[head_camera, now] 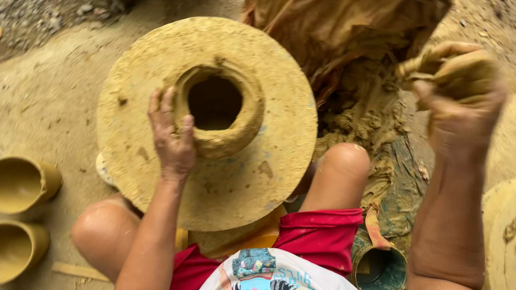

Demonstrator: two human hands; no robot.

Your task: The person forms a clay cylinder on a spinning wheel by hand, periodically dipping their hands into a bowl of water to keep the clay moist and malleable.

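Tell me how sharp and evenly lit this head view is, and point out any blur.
Head view: soft, even daylight, no glare and only faint shadows; the left hand on the clay pot and the round wheel are sharp; the right hand, clutching a clay lump, is smeared by motion blur; the finished cups at lower left are slightly soft.

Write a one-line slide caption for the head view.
Left hand steadies a hollow clay form on a round wheel; right hand grips wet clay.
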